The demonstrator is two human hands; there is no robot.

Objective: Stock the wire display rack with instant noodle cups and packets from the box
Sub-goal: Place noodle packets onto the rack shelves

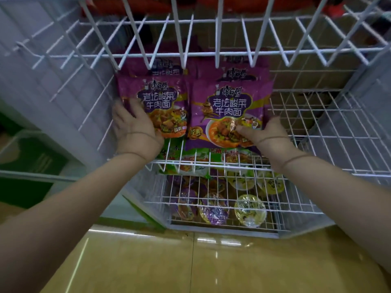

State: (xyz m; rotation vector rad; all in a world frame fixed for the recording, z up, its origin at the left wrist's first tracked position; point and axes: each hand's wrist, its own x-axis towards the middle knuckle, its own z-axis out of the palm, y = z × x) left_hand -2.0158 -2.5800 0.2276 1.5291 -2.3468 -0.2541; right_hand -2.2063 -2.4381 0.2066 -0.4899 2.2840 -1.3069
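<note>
Two noodle packets (228,111) stand side by side on the middle shelf (317,136) of the wire rack, more packets behind them. Noodle cups (249,210) sit in the basket below, with other packets (186,163) lying between the two levels.

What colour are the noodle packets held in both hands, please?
Purple noodle packets, clearest in the head view.

Both forearms bare, no sleeves; thin band round each wrist, another strand across back of both hands (137,132).
</note>
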